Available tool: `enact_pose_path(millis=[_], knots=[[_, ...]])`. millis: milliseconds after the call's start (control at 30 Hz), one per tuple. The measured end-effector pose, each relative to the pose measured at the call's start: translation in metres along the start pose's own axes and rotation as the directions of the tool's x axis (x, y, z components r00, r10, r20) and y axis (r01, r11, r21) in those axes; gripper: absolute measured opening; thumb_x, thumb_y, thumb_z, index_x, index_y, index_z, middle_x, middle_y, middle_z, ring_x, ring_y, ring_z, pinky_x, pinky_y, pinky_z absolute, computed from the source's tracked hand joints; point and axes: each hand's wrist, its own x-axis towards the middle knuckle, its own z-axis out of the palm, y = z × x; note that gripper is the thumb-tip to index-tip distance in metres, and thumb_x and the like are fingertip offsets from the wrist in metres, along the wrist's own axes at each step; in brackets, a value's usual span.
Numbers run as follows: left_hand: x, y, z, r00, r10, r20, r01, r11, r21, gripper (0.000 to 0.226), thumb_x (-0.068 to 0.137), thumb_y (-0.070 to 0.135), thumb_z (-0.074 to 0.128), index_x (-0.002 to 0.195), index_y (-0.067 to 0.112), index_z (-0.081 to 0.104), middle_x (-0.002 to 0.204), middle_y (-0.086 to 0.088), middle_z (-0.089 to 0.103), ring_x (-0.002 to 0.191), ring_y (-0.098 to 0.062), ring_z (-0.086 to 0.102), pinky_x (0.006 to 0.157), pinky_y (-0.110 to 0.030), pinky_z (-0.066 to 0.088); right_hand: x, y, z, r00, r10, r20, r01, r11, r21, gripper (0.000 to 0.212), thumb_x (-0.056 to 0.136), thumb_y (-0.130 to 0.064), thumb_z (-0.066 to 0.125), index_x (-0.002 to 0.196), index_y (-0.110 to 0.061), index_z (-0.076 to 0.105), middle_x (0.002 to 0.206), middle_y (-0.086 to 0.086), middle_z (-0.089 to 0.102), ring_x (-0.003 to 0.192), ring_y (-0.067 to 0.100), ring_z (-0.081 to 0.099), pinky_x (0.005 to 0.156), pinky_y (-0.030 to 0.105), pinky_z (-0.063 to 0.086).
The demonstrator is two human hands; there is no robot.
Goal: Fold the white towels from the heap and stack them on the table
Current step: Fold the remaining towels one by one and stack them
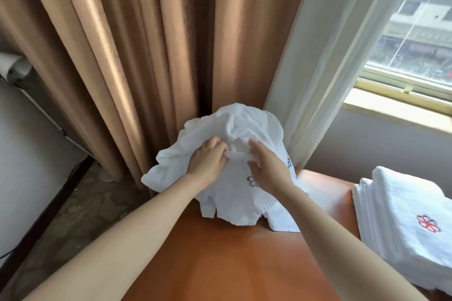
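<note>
As the left hand [208, 159] pinches the central heap [244, 120] and the right hand [267, 168] lies spread, picking seems begun; next, lift clear.

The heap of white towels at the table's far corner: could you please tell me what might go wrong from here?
1. The heap of crumpled white terry towels hangs over the left edge of the glossy orange-brown wooden table; a pull might drag some onto the floor.
2. The left hand pinches one fold among tangled layers, so several towels may lift together.
</note>
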Motion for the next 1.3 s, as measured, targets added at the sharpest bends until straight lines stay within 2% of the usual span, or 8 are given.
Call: enact_pose_path(millis=[133, 300, 467, 600, 733, 833, 1000, 1300], knots=[[-0.004, 0.016, -0.012, 0.99, -0.095, -0.102, 0.06, 0.951, -0.304, 0.014, 0.103, 0.039, 0.045, 0.1, 0.025, 0.045, 0.09, 0.012, 0.055, 0.076, -0.011, 0.055, 0.057, -0.029, 0.038, 0.006, -0.011, -0.026, 0.974, 0.19, -0.12, -0.118, 0.886, 0.448, 0.008, 0.099, -0.015, 0.045, 0.103, -0.021, 0.045, 0.068, -0.004, 0.052, 0.057, 0.013, 0.047, 0.054, 0.03, 0.037], [-0.011, 0.05, -0.036, 0.976, -0.092, -0.196, -0.005, 0.895, -0.445, 0.018, 0.098, 0.048, 0.052, 0.096, 0.03, 0.051, 0.084, 0.01, 0.062, 0.077, -0.004, 0.058, 0.067, -0.032, 0.046, -0.009, -0.02, -0.061, 0.935, 0.304, -0.18, -0.086, 0.69, 0.718, 0.014, 0.098, -0.016, 0.047, 0.089, -0.027, 0.051, 0.081, -0.006, 0.052, 0.067, 0.007, 0.049, 0.049, 0.01, 0.039], [-0.034, 0.084, -0.051, 0.978, 0.009, -0.206, -0.12, 0.836, -0.535, 0.024, 0.089, 0.064, 0.056, 0.089, 0.04, 0.058, 0.084, 0.022, 0.063, 0.079, -0.001, 0.061, 0.068, -0.03, 0.051, -0.042, -0.014, -0.098, 0.928, 0.346, -0.142, -0.059, 0.511, 0.857, 0.014, 0.09, -0.014, 0.055, 0.084, -0.022, 0.064, 0.074, -0.011, 0.063, 0.064, 0.003, 0.059, 0.054, 0.018, 0.046], [-0.059, 0.112, -0.049, 0.989, 0.144, -0.015, -0.134, 0.873, -0.469, 0.045, 0.069, 0.08, 0.066, 0.107, 0.059, 0.053, 0.105, 0.031, 0.061, 0.097, 0.006, 0.059, 0.081, -0.023, 0.051, -0.072, 0.001, -0.122, 0.93, 0.363, -0.056, -0.117, 0.438, 0.891, 0.023, 0.086, -0.007, 0.052, 0.081, -0.02, 0.071, 0.071, -0.002, 0.067, 0.06, 0.011, 0.062, 0.052, 0.021, 0.05], [-0.076, 0.146, -0.027, 0.98, 0.192, 0.059, -0.166, 0.941, -0.293, 0.029, 0.091, 0.049, 0.062, 0.12, 0.047, 0.058, 0.108, 0.024, 0.05, 0.097, -0.01, 0.06, 0.076, -0.032, 0.049, -0.105, 0.026, -0.136, 0.931, 0.356, 0.075, -0.244, 0.458, 0.855, 0.025, 0.084, -0.007, 0.048, 0.076, -0.017, 0.07, 0.06, -0.003, 0.062, 0.051, 0.012, 0.058, 0.047, 0.018, 0.044], [-0.095, 0.173, -0.014, 0.982, 0.188, 0.029, -0.166, 0.92, -0.354, 0.028, 0.098, 0.029, 0.051, 0.09, 0.054, 0.059, 0.096, 0.021, 0.051, 0.081, -0.01, 0.057, 0.066, -0.031, 0.044, -0.132, 0.048, -0.144, 0.927, 0.35, 0.132, -0.305, 0.504, 0.808, 0.024, 0.084, -0.007, 0.047, 0.064, -0.016, 0.056, 0.051, -0.005, 0.05, 0.041, 0.01, 0.048, 0.041, 0.013, 0.036], [-0.126, 0.207, 0.019, 0.982, 0.059, 0.178, -0.02, 0.976, -0.215, 0.023, 0.081, 0.032, 0.045, 0.06, 0.041, 0.05, 0.06, 0.009, 0.05, 0.066, -0.021, 0.051, 0.05, -0.029, 0.028, -0.177, 0.092, -0.139, 0.921, 0.31, 0.235, -0.386, 0.652, 0.653, 0.037, 0.088, -0.009, 0.047, 0.052, -0.02, 0.047, 0.051, -0.009, 0.039, 0.044, 0.01, 0.036, 0.042, 0.019, 0.028], [-0.21, 0.24, 0.106, 0.853, -0.013, 0.522, -0.016, 0.999, 0.052, 0.028, 0.087, 0.018, 0.048, 0.062, 0.024, 0.037, 0.066, 0.009, 0.044, 0.074, -0.022, 0.049, 0.054, -0.031, 0.028, -0.276, 0.187, -0.077, 0.838, 0.208, 0.504, -0.436, 0.811, 0.391, 0.039, 0.097, -0.009, 0.045, 0.06, -0.021, 0.044, 0.05, -0.015, 0.043, 0.041, 0.0, 0.035, 0.045, 0.017, 0.029]])
